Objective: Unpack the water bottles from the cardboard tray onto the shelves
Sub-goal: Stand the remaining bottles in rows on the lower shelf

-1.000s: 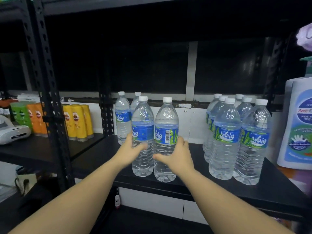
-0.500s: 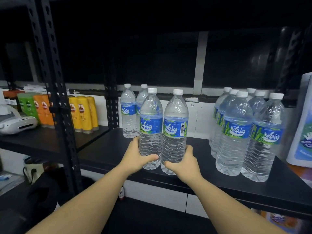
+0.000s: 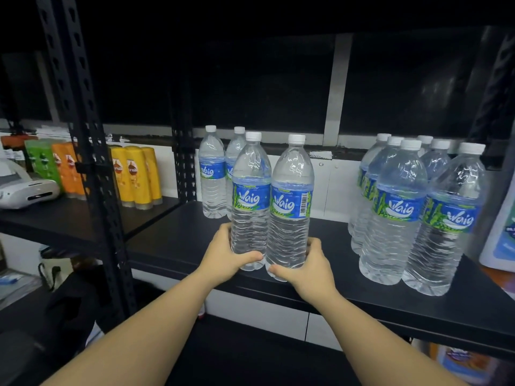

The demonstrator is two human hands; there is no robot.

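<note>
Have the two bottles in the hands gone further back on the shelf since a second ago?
Cannot tell. The camera itself shifted. The held bottles stand just in front of the back pair as before; only the hands slid down to their bases.

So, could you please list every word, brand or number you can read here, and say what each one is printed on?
"Waig": blue labels of the bottle in the left hand, the bottle in the right hand, and the right-side bottles.
Barcode digits on the right-hand bottle: too small.
Yellow bottles' brand: blurred.
White container's label: unreadable.
</note>
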